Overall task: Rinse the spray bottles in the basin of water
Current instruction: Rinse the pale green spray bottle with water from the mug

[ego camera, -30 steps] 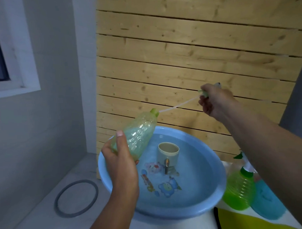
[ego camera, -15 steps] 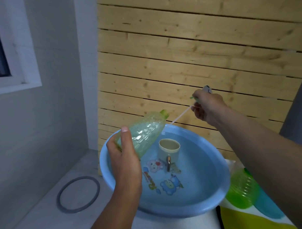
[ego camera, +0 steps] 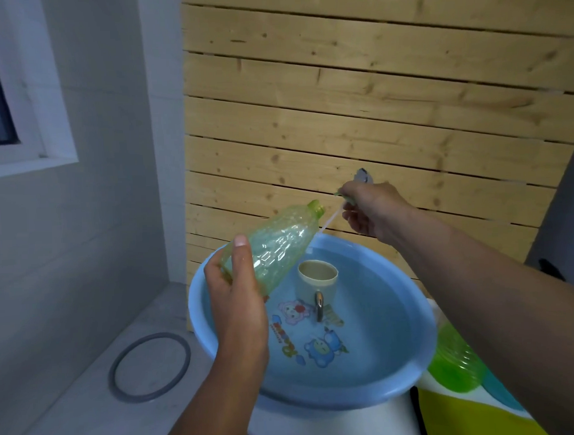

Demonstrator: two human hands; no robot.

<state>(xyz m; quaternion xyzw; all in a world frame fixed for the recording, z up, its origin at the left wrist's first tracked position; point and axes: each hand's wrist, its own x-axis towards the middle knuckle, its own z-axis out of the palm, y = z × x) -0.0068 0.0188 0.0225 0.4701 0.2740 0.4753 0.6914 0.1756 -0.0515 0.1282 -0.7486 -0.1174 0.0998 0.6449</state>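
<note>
The left hand (ego camera: 236,303) grips the base of a pale green spray bottle (ego camera: 273,245), thumb laid along its side, and holds it tilted above the left rim of the blue basin (ego camera: 411,372), its open neck pointing up and to the right. The right hand (ego camera: 373,207) is curled round the spray head (ego camera: 362,177), most of which is hidden in the fist; a thin white dip tube (ego camera: 329,219) slants from it down toward the basin's far edge, just beside the bottle's neck and outside it. The basin holds water, and a beige cup (ego camera: 317,279) with a metal handle stands in it near the far side, over cartoon prints on the bottom. Beyond the basin's right rim, partly behind the right forearm, lies what looks like a second green bottle (ego camera: 456,364). A grey ring (ego camera: 150,367) lies on the floor to the left.
</note>
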